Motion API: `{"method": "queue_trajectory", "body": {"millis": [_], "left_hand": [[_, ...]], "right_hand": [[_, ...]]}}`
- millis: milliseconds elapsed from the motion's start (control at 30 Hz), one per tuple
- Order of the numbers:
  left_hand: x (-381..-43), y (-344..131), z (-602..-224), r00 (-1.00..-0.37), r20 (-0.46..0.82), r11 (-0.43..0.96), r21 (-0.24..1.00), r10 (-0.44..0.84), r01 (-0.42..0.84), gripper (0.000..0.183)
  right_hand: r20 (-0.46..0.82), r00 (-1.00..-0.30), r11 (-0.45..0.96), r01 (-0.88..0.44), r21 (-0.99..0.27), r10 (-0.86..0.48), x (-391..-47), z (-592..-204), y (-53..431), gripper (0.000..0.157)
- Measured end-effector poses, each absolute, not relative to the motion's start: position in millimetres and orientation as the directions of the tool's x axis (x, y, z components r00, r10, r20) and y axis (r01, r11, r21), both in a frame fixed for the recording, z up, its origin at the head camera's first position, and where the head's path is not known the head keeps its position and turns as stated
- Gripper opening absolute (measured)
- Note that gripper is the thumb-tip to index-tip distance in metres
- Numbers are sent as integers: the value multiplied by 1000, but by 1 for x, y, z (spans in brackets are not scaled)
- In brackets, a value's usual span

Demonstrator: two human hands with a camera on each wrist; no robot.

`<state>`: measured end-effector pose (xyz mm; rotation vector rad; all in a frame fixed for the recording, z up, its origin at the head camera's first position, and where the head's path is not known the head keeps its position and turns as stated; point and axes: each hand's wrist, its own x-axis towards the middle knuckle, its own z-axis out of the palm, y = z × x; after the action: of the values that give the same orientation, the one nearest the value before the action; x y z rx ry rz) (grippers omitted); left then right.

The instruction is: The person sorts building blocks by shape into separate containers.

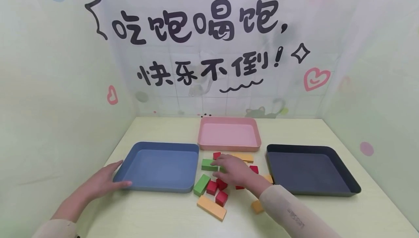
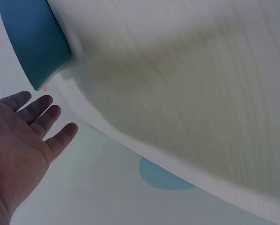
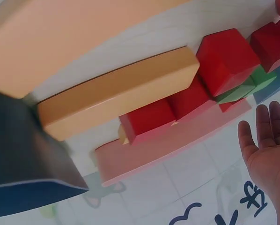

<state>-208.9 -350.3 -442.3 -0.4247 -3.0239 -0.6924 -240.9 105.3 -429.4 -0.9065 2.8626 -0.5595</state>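
Observation:
My left hand (image 1: 102,182) is at the near left corner of the blue tray (image 1: 154,185), thumb along the front rim and fingers by the side. In the left wrist view those fingers are spread and straight beside the tray's wall (image 2: 39,42). My right hand (image 1: 236,170) reaches over scattered wooden blocks, its fingertips close above a green block (image 1: 208,164). The right wrist view has its palm turned to the camera and nothing in it. Red cubes (image 1: 212,187), another green block (image 1: 201,185) and a yellow-orange block (image 1: 211,207) lie nearby; my right hand and sleeve hide some others.
A pink tray (image 1: 229,147) stands at the back middle, and a dark tray (image 1: 327,193) stands on the right. White printed walls (image 1: 209,99) enclose the light wooden table (image 1: 163,216) at the back and both sides.

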Motion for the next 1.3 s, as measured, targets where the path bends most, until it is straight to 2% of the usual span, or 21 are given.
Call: {"method": "queue_trajectory", "body": {"millis": [400, 767, 1000, 1300], "left_hand": [[-204, -351, -448, -968, 52, 864, 442, 246, 243, 92], [-204, -350, -448, -968, 57, 857, 455, 243, 242, 93], [-203, -350, -448, -969, 52, 860, 450, 243, 239, 93], [-204, -351, -447, -967, 57, 851, 465, 249, 246, 94]], "right_hand": [[-21, -770, 722, -586, -368, -637, -245, -433, 86, 39], [-86, -715, 710, -659, -248, -694, -250, -437, 73, 41], [-112, -722, 728, -660, -187, -683, -249, -433, 73, 32], [-119, -737, 745, -645, -170, -666, -249, -430, 78, 28]]}}
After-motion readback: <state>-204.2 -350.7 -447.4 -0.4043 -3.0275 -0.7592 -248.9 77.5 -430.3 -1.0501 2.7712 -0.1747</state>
